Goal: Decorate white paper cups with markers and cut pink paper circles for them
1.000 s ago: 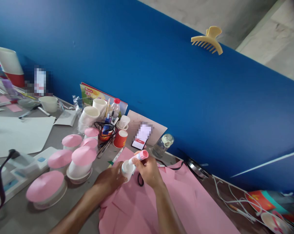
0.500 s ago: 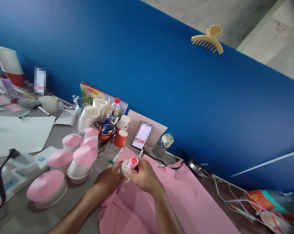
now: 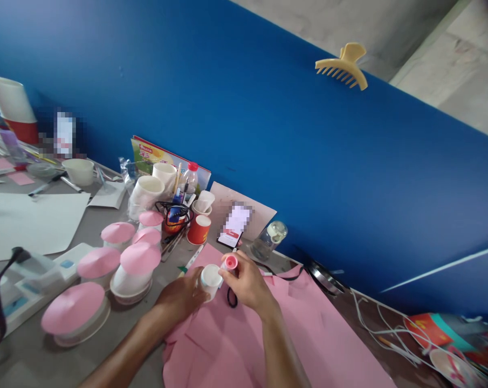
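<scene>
My left hand (image 3: 184, 295) is closed around a white paper cup (image 3: 211, 276), its round white end facing up. Just right of the cup, my right hand (image 3: 247, 280) grips a small tube with a pink-red round end, seemingly a glue stick (image 3: 229, 262). The glue stick is held close to the cup's edge; whether they touch I cannot tell. Beneath both hands spreads a large sheet of pink paper (image 3: 308, 328). A black loop (image 3: 232, 297) shows below my right hand.
Left of my hands stand several white cups topped with pink paper cones (image 3: 141, 257). Behind them are stacked paper cups (image 3: 150, 188), a red cup (image 3: 199, 229) and a phone (image 3: 233, 229). A glass jar (image 3: 270, 240) stands by the blue partition (image 3: 244, 108); white cables (image 3: 385, 326) lie right.
My right hand has shifted slightly right with the glue stick, uncovering the cup's white end. The black loop now shows below that hand. My left hand stays nearly in place.
</scene>
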A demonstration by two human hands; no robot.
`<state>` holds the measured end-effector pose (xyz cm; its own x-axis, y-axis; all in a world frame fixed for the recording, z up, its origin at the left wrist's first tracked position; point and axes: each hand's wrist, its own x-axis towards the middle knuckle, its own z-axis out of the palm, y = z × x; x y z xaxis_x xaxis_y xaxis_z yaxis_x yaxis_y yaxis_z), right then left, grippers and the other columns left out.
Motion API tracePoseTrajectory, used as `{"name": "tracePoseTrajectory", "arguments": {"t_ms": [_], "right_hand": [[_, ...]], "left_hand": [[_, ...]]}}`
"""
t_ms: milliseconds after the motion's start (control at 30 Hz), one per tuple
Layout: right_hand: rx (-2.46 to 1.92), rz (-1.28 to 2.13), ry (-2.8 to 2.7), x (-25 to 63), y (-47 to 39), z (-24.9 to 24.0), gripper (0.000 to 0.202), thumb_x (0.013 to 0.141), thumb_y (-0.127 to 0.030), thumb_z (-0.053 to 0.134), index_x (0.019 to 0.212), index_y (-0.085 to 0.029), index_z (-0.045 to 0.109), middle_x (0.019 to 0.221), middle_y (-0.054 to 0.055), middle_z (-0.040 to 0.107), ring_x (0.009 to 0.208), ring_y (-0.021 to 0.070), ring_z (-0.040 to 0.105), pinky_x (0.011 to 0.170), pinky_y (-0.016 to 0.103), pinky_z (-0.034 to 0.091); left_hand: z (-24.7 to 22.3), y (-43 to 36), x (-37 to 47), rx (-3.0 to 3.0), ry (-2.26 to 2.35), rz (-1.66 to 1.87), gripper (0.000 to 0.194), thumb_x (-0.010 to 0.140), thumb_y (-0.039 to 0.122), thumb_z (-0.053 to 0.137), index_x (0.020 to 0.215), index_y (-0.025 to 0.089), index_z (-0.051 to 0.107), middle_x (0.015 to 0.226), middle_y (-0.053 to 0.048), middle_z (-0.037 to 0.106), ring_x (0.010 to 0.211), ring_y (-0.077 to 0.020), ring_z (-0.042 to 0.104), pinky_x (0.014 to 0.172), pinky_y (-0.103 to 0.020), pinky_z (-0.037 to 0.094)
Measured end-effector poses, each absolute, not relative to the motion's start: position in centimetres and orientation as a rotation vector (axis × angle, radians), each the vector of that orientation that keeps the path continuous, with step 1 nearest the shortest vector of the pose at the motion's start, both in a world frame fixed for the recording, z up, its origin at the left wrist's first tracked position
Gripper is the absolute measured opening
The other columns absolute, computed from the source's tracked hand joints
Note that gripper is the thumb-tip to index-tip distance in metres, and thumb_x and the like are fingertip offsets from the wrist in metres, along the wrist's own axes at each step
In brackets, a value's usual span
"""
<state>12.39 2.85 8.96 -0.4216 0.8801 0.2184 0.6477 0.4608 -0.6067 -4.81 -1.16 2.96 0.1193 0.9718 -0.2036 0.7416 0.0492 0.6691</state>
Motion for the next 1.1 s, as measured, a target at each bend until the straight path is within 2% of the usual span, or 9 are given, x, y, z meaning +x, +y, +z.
{"name": "tracePoseTrajectory", "arguments": {"t_ms": [100,267,400,500,667,867,1100], "right_hand": [[-1.196,0.662,-2.144,12.1,3.4,8.2,0.013,0.081,-0.023,0.060,0.092,-0.020,0.065,0.090,0.002,0.059,0.086,0.0181,0.058,0.081,0.029,0.045],[-1.120,0.667,-2.067,11.6,3.5,7.9,0.016,0.082,-0.027,0.060,0.095,-0.020,0.065,0.094,0.005,0.062,0.086,0.0195,0.059,0.080,0.031,0.047],[-1.110,0.733,-1.963,11.7,3.1,8.2,0.022,0.085,-0.035,0.058,0.095,-0.017,0.064,0.087,0.005,0.064,0.077,0.0178,0.060,0.071,0.028,0.048],[-1.116,0.794,-1.980,11.3,2.6,8.2,0.022,0.084,-0.035,0.060,0.096,-0.017,0.064,0.084,0.004,0.064,0.072,0.0163,0.059,0.066,0.026,0.048],[-1.078,0.767,-2.058,10.2,2.4,7.5,0.017,0.082,-0.028,0.060,0.094,-0.017,0.066,0.088,0.004,0.062,0.077,0.0164,0.060,0.070,0.025,0.047],[-1.170,0.711,-2.008,10.0,2.9,6.8,0.015,0.082,-0.029,0.059,0.089,-0.017,0.065,0.085,0.004,0.063,0.073,0.0167,0.059,0.069,0.026,0.046],[-1.345,0.442,-2.013,10.3,3.0,7.2,0.013,0.082,-0.029,0.059,0.079,-0.018,0.063,0.079,0.007,0.066,0.073,0.0193,0.060,0.070,0.028,0.044]], "left_hand": [[2.9,-1.3,-4.9,1.767,1.658,0.459,0.041,0.079,0.026,0.049,0.120,0.023,0.047,0.084,-0.004,0.069,0.074,-0.0208,0.065,0.059,-0.028,0.038],[2.9,-1.4,-5.0,1.754,1.635,0.508,0.041,0.078,0.027,0.051,0.119,0.024,0.049,0.086,-0.002,0.068,0.075,-0.0204,0.064,0.060,-0.027,0.038],[3.0,-1.3,-4.9,1.734,1.659,0.479,0.040,0.077,0.027,0.050,0.117,0.023,0.049,0.087,-0.005,0.069,0.077,-0.0221,0.065,0.060,-0.028,0.038],[3.0,-1.2,-4.8,1.748,1.682,0.446,0.037,0.078,0.028,0.049,0.115,0.022,0.048,0.088,-0.006,0.070,0.079,-0.0225,0.065,0.061,-0.029,0.039],[3.1,-1.1,-4.7,1.763,1.694,0.404,0.035,0.078,0.027,0.051,0.113,0.021,0.047,0.085,-0.006,0.069,0.075,-0.0219,0.065,0.060,-0.029,0.039],[3.1,-1.2,-4.8,1.739,1.695,0.408,0.031,0.079,0.028,0.050,0.109,0.023,0.049,0.084,-0.003,0.069,0.075,-0.0211,0.066,0.059,-0.028,0.038],[3.1,-1.3,-4.7,1.744,1.697,0.428,0.039,0.078,0.026,0.051,0.118,0.024,0.048,0.086,-0.004,0.069,0.076,-0.0209,0.066,0.060,-0.027,0.038]]}}
